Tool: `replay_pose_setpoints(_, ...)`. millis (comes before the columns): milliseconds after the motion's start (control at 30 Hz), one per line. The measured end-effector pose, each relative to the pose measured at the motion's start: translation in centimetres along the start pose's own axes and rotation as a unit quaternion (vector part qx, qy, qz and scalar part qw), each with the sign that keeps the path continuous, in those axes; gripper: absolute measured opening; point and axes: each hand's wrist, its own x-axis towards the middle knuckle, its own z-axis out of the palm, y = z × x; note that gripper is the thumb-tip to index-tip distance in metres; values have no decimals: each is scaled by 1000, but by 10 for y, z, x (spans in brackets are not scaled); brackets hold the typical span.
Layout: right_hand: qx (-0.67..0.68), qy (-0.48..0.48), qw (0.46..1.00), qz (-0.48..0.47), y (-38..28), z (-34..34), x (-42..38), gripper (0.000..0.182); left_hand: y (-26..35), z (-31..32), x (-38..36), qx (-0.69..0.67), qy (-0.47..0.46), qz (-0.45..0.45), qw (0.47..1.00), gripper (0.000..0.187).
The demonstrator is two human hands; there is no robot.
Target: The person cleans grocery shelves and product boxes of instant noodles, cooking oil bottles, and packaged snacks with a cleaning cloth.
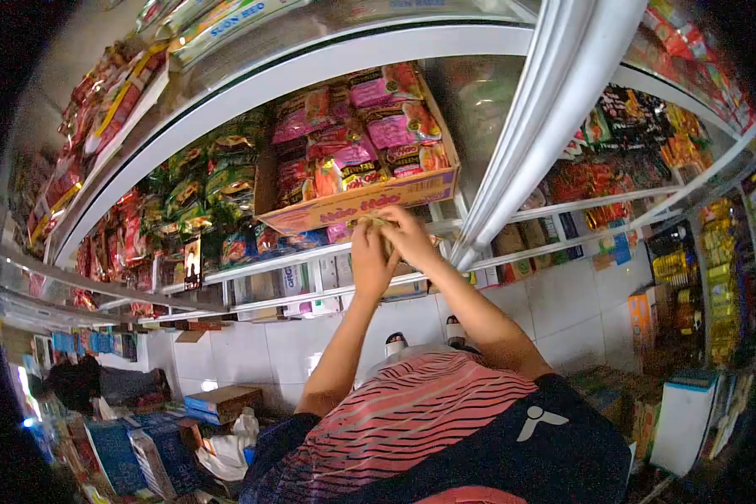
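An open cardboard box point(311, 216) filled with pink instant noodle packets point(363, 151) rests on the shelf in front of me. At its front wall my left hand point(371, 262) and my right hand point(409, 241) meet, fingers bent and pinched together. Something small and pale yellowish shows between the fingertips, but I cannot tell what it is. Both hands overlap the box's lower front edge in this view. One pink packet lies partly hidden behind the left hand, below the box.
Green noodle packets point(214, 181) and red packets point(124, 239) fill the shelf to the left. A white metal post point(539, 126) rises right of the box. More packets hang above on the upper shelf point(353, 49). Boxes and bags point(227, 449) crowd the floor behind on the left.
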Motion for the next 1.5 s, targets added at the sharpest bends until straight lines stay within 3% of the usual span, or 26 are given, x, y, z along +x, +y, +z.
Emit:
replay_pose_setpoints(33, 35, 22, 995, 85, -4, -10, -1, 20, 1, 6, 4, 29, 11, 3, 1000, 38)
replay_pose_setpoints(100, -67, 88, 993, 40, 7, -33, -2, 12, 0, 2, 18, 62, 16, 2, 998, 33)
replay_pose_setpoints(200, -146, 94, 982, 69, 26, -58, -6, 6, -23, -20, 24, 123, 4, 24, 992, 29)
replay_pose_setpoints(267, -131, 76, 987, 45, 23, -64, -6, 7, -62, -41, 13, 186, 20, -32, 982, 28)
replay_pose_setpoints(300, -114, 61, 992, 10, 31, -67, -3, 12, -73, -60, 10, 187, 71, -68, 977, 25)
replay_pose_setpoints(333, -106, 56, 993, 21, 25, -67, -1, 11, -89, -78, 5, 233, 58, -150, 959, 23)
replay_pose_setpoints(367, -100, 50, 993, 33, 18, -67, 0, 11, -97, -93, 2, 306, 120, -149, 933, 23)
replay_pose_setpoints(433, -97, 36, 994, 34, 18, -67, 2, 9, -120, -113, -4, 321, 105, -205, 919, 24)
replay_pose_setpoints(500, -113, 37, 992, 40, 26, -68, 2, 10, -122, -115, -1, 257, 71, -264, 927, 32)
replay_pose_setpoints(567, -90, 5, 988, 125, 5, -67, 1, 11, -98, -104, 1, 246, 72, -266, 929, 37)
replay_pose_setpoints(633, -75, -5, 988, 132, 12, -70, 3, 11, -74, -81, 5, 178, 104, -235, 950, 37)
replay_pose_setpoints(767, -86, 0, 995, 40, 24, -69, -2, 12, -23, -26, 8, 78, 77, -216, 970, 39)
replay_pose_setpoints(833, -102, -5, 992, 69, 18, -70, -3, 12, -19, -9, 4, 26, 59, -120, 991, 39)
replay_pose_setpoints(900, -113, -13, 993, 19, 29, -72, -3, 10, -9, -32, 12, 1, 122, -108, 987, 39)
replay_pose_setpoints(967, -97, -3, 995, 29, 22, -68, -7, 9, -18, -59, 18, -5, 304, -117, 945, 36)
replay_pose_setpoints(1000, -94, -15, 995, 25, 26, -67, -9, 9, -24, -75, 25, -49, 362, -158, 917, 36)
replay_pose_setpoints(1033, -80, 14, 997, 15, 32, -65, -12, 8, -23, -92, 35, 3, 407, -169, 898, 34)
replay_pose_setpoints(1133, -80, 44, 996, 13, 24, -61, -15, 8, -45, -98, 48, -28, 418, -208, 884, 34)
replay_pose_setpoints(1300, -69, 27, 997, -23, 28, -68, -11, 8, -38, -32, 36, -19, 295, -319, 901, 38)
replay_pose_setpoints(1433, -14, 8, 999, 32, 29, -70, -11, 5, -21, -12, 34, -24, 261, -275, 925, 38)
replay_pose_setpoints(1500, -63, -19, 998, 4, 44, -77, -18, 5, -25, -24, 51, -72, 337, -185, 920, 43)
